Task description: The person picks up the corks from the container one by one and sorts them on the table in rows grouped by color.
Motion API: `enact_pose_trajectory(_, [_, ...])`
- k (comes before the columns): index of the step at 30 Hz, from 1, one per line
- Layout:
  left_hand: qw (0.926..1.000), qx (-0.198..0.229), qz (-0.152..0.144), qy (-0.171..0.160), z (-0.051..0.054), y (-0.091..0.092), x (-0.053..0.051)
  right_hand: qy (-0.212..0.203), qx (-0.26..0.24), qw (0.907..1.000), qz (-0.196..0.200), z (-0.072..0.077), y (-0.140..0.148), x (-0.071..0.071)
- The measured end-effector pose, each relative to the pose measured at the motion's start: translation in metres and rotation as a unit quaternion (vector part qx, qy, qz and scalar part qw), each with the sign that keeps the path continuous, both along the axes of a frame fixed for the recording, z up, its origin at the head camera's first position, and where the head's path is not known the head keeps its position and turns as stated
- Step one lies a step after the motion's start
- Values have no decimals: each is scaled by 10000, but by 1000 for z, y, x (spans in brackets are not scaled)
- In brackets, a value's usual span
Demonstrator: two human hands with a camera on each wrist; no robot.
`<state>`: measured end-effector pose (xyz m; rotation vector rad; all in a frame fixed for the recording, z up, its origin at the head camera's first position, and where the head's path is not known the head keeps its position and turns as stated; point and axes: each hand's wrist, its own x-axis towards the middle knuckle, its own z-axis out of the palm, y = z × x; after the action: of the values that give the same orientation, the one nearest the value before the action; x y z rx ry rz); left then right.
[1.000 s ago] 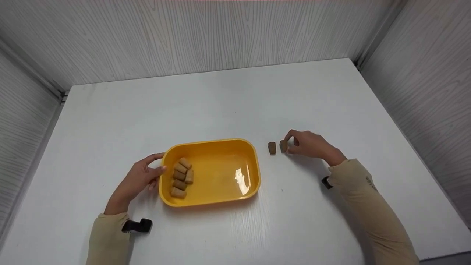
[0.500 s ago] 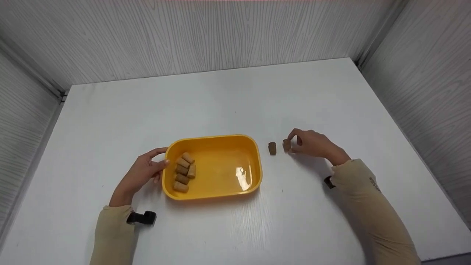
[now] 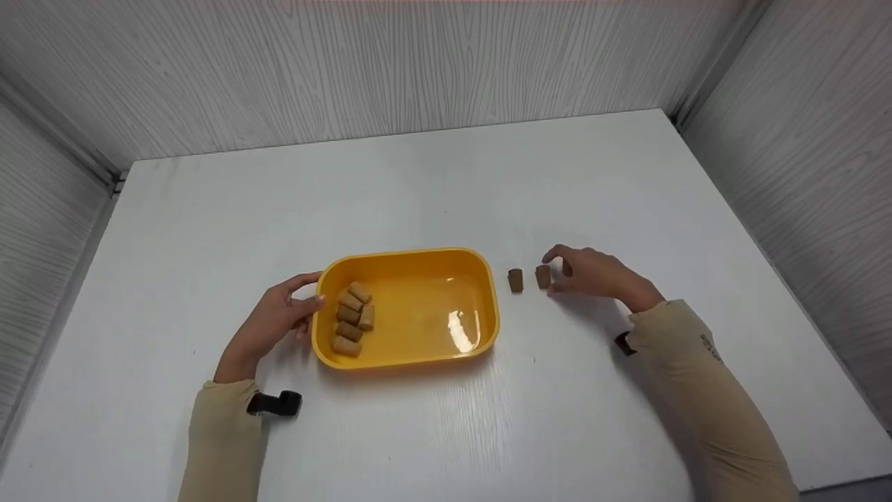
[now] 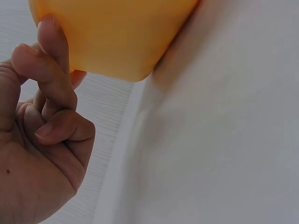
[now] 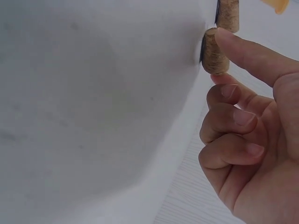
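My left hand (image 3: pixel 268 321) grips the left rim of a yellow plastic tray (image 3: pixel 418 360), thumb over the edge and fingers outside; the left wrist view shows its fingers against the tray's wall (image 4: pixel 117 42). Several tan corks (image 3: pixel 348 314) lie clustered at the tray's left end. To the right of the tray, two brown corks stand on the table. My right hand (image 3: pixel 592 272) is at the right-hand cork (image 3: pixel 543 277), thumb and index finger around its two sides, slightly parted. In the right wrist view the fingertips lie close against this cork (image 5: pixel 216 53); whether they touch is unclear.
The other standing cork (image 3: pixel 515 280) is between the tray and the right hand's cork. The white table (image 3: pixel 446 188) meets grey wood-grain panels (image 3: pixel 418 70) at the back and sides. Black straps (image 3: pixel 275 403) circle both wrists.
My left hand has slid the tray away and slightly right, corks included. The right-hand cork shifted slightly right, away from its neighbour; my right index finger has since lifted a little off it.
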<state>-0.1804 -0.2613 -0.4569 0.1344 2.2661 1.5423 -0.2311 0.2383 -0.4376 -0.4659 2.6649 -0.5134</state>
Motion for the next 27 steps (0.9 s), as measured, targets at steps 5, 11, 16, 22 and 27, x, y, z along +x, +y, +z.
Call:
enact_pose_trajectory(5, [10000,-65,0,21,-3,0,-1,33,-247,9997,74,11,1,-2])
enact_pose_trajectory(11, [9999,-122,-55,-72,-4,-4,-1,129,-872,9956,304,33,-12,-3])
enact_pose_trajectory(16, [9999,-107,-100,-69,-1,-7,1,186,-1009,9930,590,55,-43,-5])
enact_pose_trajectory(22, [9996,-161,-190,-90,0,-6,1,305,-871,9901,1058,80,-90,-8])
enact_pose_trajectory(27, [9997,-90,-168,-164,0,-5,2,390,-792,9845,1513,89,-128,-7])
